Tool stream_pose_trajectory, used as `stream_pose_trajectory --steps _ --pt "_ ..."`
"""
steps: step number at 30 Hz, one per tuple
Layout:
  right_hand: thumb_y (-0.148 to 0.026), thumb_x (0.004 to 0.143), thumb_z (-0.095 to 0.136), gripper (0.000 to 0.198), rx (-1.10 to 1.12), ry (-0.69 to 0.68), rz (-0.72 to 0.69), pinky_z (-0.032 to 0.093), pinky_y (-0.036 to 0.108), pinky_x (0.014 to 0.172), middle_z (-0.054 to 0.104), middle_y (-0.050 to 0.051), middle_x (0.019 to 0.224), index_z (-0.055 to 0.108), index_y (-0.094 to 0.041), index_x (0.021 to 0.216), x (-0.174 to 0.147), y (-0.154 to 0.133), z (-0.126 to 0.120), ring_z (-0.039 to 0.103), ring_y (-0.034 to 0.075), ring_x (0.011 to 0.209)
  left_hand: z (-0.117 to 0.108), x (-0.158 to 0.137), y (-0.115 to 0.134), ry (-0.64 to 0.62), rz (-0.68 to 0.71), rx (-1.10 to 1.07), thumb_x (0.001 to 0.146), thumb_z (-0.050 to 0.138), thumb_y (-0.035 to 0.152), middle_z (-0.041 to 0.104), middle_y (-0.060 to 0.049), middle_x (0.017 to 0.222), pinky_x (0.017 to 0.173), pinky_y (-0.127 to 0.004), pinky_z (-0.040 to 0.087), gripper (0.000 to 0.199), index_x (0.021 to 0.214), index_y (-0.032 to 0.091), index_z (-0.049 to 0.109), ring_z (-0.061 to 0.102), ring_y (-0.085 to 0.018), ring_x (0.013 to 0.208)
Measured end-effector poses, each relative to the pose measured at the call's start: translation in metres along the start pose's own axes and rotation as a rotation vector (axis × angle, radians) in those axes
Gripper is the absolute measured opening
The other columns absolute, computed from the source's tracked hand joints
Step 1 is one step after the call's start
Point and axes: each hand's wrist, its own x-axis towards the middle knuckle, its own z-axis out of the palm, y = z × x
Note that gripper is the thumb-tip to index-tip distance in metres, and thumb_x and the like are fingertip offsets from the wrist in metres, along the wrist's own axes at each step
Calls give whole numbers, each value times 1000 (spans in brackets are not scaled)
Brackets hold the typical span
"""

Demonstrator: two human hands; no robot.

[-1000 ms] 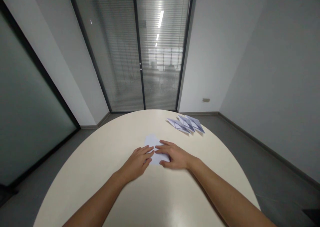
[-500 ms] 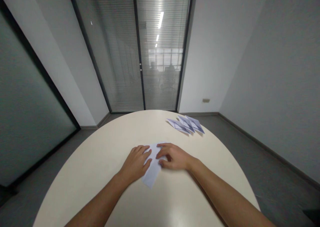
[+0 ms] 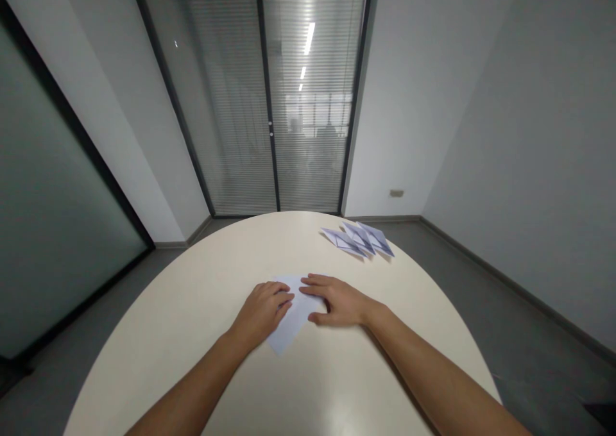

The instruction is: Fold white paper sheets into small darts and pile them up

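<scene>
A pale sheet of folded paper (image 3: pixel 289 327) lies on the table between my hands, its pointed lower corner toward me. My left hand (image 3: pixel 264 308) rests over the paper's left side, palm down with fingers stretched out and hiding part of that edge. From the right, my right hand (image 3: pixel 337 300) reaches over the upper part, its fingers extended across the paper and its thumb held apart near the right edge. Neither hand grips the sheet. Beyond them, folded paper pieces (image 3: pixel 359 239) overlap in a row.
The round cream table (image 3: pixel 202 276) has a curved edge, with the folded pieces near its far right rim. Behind it stands a glass partition with blinds (image 3: pixel 308 160), beside a pale wall (image 3: pixel 409 102) with a socket plate (image 3: pixel 396 193).
The paper's lower corner has shifted left and slightly away from me, and more of its upper part shows. My right hand's fingers have straightened, with the thumb spread wider.
</scene>
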Motion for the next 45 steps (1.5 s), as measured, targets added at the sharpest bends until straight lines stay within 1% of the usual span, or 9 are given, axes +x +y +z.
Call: stream_pose_trajectory --steps 4,9,13,18,24,31,37,41,45 --pt "-51 79 71 66 -54 27 -10 38 49 111 55 14 144 61 -20 136 1 1 -1 51 33 132 -6 -2 3 -37 19 7 96 57 30 71 -5 121 98 -46 46 24 114 24 72 60 -26 113" --pt "-53 79 72 59 -94 54 -9 42 47 103 65 14 130 67 -21 129 0 0 -6 59 31 118 -14 -8 10 -104 49 6 91 62 44 62 -7 139 99 -49 44 39 123 24 68 57 -30 117" --pt "-55 80 72 55 -94 70 -17 43 45 99 69 13 121 69 -21 123 -1 -2 -10 61 30 112 -16 -10 12 -106 69 3 86 66 46 59 -9 141 103 -51 42 47 127 23 66 56 -32 122" --pt "-52 83 70 49 -81 59 -25 45 40 96 70 12 113 71 -19 120 -1 -4 -12 62 27 106 -16 -11 11 -111 71 17 87 64 43 61 -9 140 103 -49 43 45 126 21 66 58 -31 121" --pt "-49 90 63 41 -70 54 -32 48 37 92 71 12 113 73 -20 117 -3 -3 -13 63 26 105 -11 -13 6 -69 77 7 89 61 36 64 -11 135 103 -48 45 39 124 21 67 61 -28 122" --pt "-47 88 66 38 -74 49 -15 49 35 92 71 11 112 74 -20 114 -3 -3 -15 64 25 104 -6 -15 2 -34 100 11 89 60 33 64 -10 135 103 -47 47 36 123 21 67 61 -28 122" --pt "-44 91 63 33 -82 56 -22 50 34 91 72 10 111 76 -21 111 -3 -2 -14 65 24 103 -2 -14 -1 6 87 -22 90 61 31 68 -9 129 101 -46 49 28 114 21 70 63 -27 118" --pt "-44 95 58 32 -71 71 -12 49 34 92 73 9 112 76 -22 111 -3 -1 -13 65 23 104 -4 -12 0 8 59 -39 93 57 32 72 -8 121 98 -44 50 21 103 21 72 65 -25 112" --pt "-42 99 51 33 -54 75 -9 49 33 91 73 9 112 76 -22 108 -2 -1 -12 65 22 104 -9 -10 3 4 -8 -46 97 49 30 75 -7 112 94 -41 51 25 99 20 72 67 -23 103"
